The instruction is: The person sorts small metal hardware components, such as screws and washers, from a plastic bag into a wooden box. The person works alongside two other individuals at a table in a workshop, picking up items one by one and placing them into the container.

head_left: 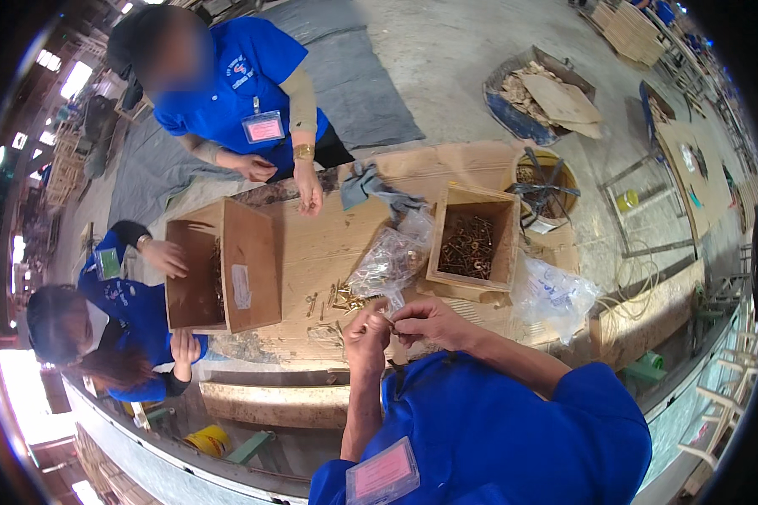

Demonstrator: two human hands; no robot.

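Note:
My left hand point(367, 337) and my right hand point(429, 322) meet over the near edge of the work table, fingers pinched together. Something small and thin is between the fingertips; I cannot make out what it is. Just beyond my hands, a clear plastic bag point(392, 263) lies beside a loose scatter of brass-coloured bolts point(343, 296). Farther right stands an open wooden box point(508, 220) with many fasteners point(468, 246) inside, and a second clear bag point(556, 293) lies to its right.
Cardboard point(303, 328) covers the table. At the left, a co-worker's hands touch a tilted wooden box point(253, 269); another person's hands point(309, 194) hover across from me. Grey gloves point(369, 187) lie at the far edge. A yellow bucket point(564, 172) stands at the far right.

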